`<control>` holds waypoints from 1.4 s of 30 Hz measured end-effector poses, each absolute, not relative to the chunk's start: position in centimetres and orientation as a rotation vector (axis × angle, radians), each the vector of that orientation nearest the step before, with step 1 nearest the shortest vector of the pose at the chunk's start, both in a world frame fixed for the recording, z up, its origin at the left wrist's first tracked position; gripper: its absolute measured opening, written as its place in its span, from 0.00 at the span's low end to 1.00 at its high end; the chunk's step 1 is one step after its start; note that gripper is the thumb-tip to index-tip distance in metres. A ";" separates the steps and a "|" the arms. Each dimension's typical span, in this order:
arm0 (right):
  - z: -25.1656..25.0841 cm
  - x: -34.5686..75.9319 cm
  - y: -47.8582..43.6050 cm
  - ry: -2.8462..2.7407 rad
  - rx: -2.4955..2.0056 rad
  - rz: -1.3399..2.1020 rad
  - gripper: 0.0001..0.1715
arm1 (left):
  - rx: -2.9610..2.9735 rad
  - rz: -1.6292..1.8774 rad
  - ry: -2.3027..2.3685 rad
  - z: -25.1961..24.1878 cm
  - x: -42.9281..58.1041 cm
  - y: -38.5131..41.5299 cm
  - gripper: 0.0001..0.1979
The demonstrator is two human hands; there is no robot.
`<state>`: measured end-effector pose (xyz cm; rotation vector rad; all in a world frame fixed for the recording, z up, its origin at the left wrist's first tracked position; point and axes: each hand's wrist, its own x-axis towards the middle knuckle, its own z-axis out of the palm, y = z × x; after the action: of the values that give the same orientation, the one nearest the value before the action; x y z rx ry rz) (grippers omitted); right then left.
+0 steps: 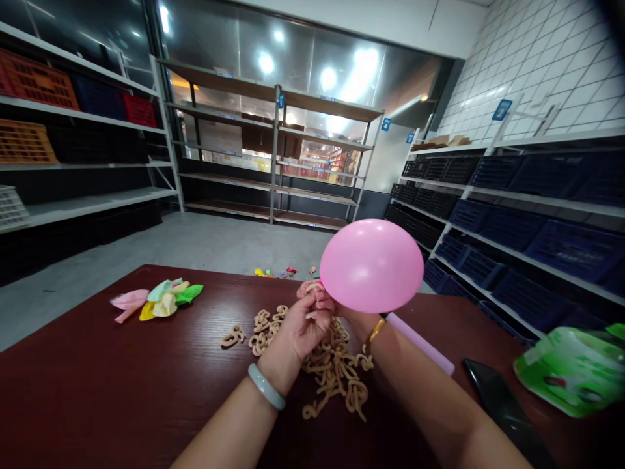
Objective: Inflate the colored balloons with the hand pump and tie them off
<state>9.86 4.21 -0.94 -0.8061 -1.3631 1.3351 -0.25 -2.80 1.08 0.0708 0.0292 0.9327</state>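
Note:
A blown-up pink balloon (372, 266) is held above the table, its neck end toward my hands. My left hand (308, 322), with a pale bangle at the wrist, has its fingers closed in a pinch at that neck. Closed against the same spot is my right hand (326, 298), partly hidden behind the balloon and my left fingers. A short beige piece (315, 286) shows between the fingertips; I cannot tell whether it is a curled cord. Under my hands lies a heap of beige curled cords (334, 368), with smaller clumps to its left.
Limp balloons (165, 301) lie at the table's left. A pink tube (422, 345), a black phone (505, 407) and a green pouch (571, 371) are on the right. Small coloured pieces (266, 272) show past the far edge. Shelves with crates (508, 254) stand around.

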 end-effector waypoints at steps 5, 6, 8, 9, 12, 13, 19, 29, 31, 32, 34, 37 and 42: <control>-1.0 11.2 3.4 -1.399 -0.898 1.405 0.16 | 0.124 1.001 0.240 0.8 -1.0 -1.5 0.08; -1.1 11.6 3.1 -1.401 -0.920 1.399 0.17 | 0.144 1.013 0.277 0.6 -1.0 -1.2 0.08; -1.3 12.3 2.4 -1.412 -0.964 1.382 0.19 | 0.209 1.082 0.330 0.1 -1.1 -0.8 0.07; -1.3 12.6 2.0 -1.414 -0.981 1.382 0.18 | 0.257 1.143 0.349 -0.2 -1.0 -0.6 0.06; -1.0 13.3 0.8 -1.541 -1.019 1.176 0.13 | 0.413 1.335 0.418 -0.9 -0.9 -0.3 0.04; -0.6 13.3 0.3 -1.629 -1.026 0.990 0.10 | 0.454 1.380 0.440 -1.1 -0.8 -0.3 0.05; 1.3 12.9 -2.3 -1.937 -0.989 0.019 0.06 | 0.575 1.522 0.530 -2.2 0.8 -0.5 0.13; 0.5 14.3 -2.2 -1.924 -0.816 0.128 0.08 | 0.741 1.531 0.624 -2.9 2.0 -1.5 0.14; 0.5 14.7 -2.3 -1.860 -0.847 0.169 0.06 | 0.769 1.524 0.606 -2.8 2.0 -1.8 0.12; 0.5 14.8 -2.3 -1.818 -0.864 0.186 0.06 | 0.788 1.510 0.595 -2.8 2.1 -1.9 0.11; 0.4 14.9 -2.3 -1.754 -0.886 0.203 0.05 | 0.831 1.478 0.578 -2.9 2.1 -2.0 0.09; 0.4 15.0 -2.4 -1.755 -0.897 0.169 0.06 | 0.883 1.473 0.579 -2.9 2.2 -2.1 0.09; 0.6 15.3 -2.5 -1.817 -0.927 0.091 0.07 | 0.885 1.478 0.621 -3.2 2.2 -2.2 0.10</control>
<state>15.27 -2.49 0.58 -0.9270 -1.8173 0.0907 2.23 -2.18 -3.21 0.8854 0.6211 1.4775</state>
